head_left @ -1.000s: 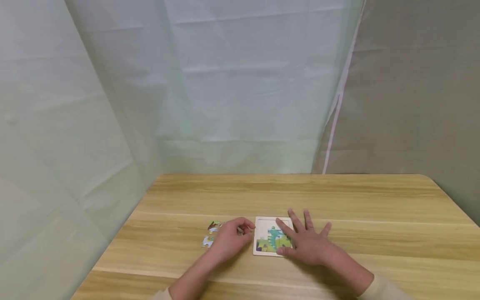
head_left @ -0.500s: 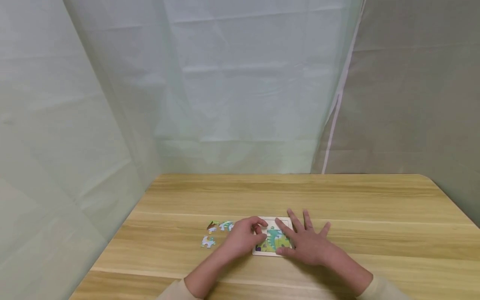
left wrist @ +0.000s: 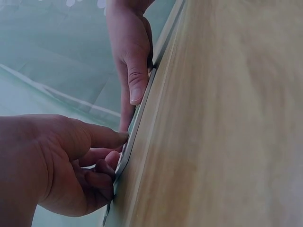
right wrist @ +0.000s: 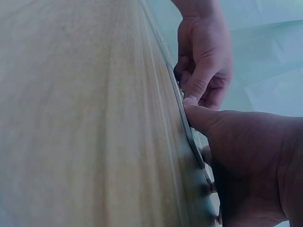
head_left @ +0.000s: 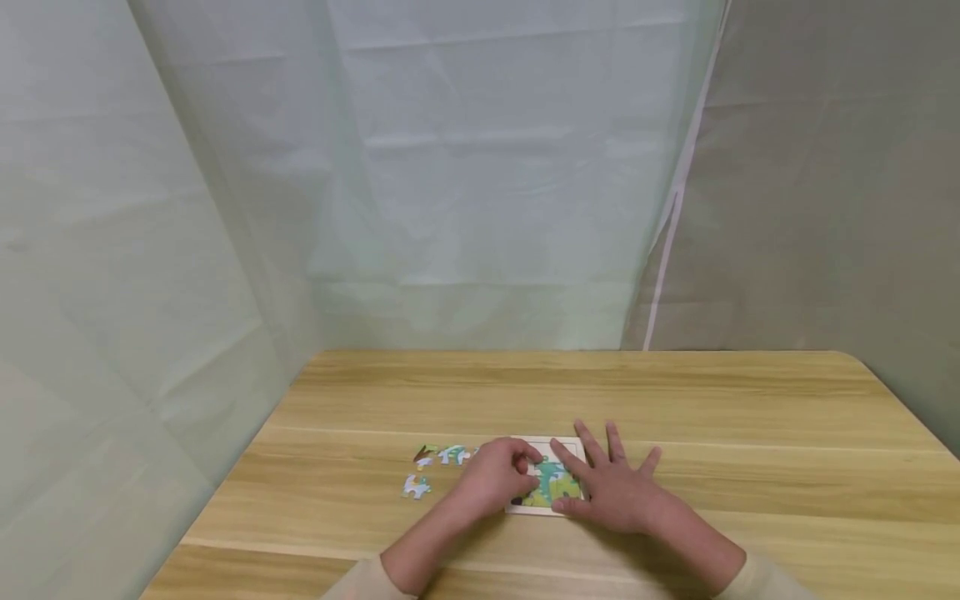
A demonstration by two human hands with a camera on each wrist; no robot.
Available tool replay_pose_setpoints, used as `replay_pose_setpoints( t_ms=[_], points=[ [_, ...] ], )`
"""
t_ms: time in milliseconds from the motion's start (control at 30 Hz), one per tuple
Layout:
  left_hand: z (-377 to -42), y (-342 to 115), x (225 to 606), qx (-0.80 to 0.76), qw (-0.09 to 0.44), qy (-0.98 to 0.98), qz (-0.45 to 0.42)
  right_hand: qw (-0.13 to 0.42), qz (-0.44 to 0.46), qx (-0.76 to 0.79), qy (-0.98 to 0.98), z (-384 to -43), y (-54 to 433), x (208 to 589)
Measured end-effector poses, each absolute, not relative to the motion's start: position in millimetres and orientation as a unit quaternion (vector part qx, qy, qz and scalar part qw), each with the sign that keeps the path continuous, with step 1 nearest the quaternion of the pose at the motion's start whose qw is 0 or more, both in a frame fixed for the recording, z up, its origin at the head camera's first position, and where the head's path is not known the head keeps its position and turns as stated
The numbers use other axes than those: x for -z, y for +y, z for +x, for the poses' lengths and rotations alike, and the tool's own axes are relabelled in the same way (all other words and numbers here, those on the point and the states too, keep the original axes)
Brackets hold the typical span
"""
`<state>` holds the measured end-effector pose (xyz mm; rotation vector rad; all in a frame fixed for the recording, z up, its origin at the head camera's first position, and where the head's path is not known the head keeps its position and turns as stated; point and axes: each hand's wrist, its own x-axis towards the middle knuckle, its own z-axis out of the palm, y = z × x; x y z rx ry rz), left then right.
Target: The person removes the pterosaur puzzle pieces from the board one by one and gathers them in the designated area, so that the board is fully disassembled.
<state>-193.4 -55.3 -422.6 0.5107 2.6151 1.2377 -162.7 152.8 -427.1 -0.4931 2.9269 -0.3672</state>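
Observation:
A square wooden puzzle tray [head_left: 525, 510] lies on the table with a partly filled picture of a green dinosaur [head_left: 551, 482]. My left hand [head_left: 491, 477] reaches over the tray's left side, its thumb and index finger bent around a puzzle piece that is mostly hidden by them. In the left wrist view the left thumb [left wrist: 113, 138] meets the tray's edge. My right hand [head_left: 621, 493] lies spread over the tray's right side, thumb and index finger resting on it and the other fingers reaching past it.
Loose puzzle pieces lie left of the tray: a blue-white one [head_left: 416, 487], one with brown and green [head_left: 425, 455] and a green-striped one [head_left: 453, 454]. Another shows partly behind the left hand. Pale curtains [head_left: 487, 167] hang behind the wooden table [head_left: 712, 400].
My left hand has moved right, from beside the tray to over its left part, uncovering loose pieces behind it. The right hand has stayed in place.

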Motion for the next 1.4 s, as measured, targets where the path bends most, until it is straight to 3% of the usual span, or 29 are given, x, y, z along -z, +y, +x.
replay_pose_setpoints(
  t_ms=[400,1400],
  points=[
    [-192.8,-54.0,422.6,-0.398,0.065,0.897,0.179,0.079,-0.161,0.117,0.977,-162.1,153.1,427.0],
    [-195.6,-60.8,423.2,-0.492,0.059,0.856,0.146,0.075,-0.157,0.122,0.977,-161.2,153.3,427.6]
  ],
)
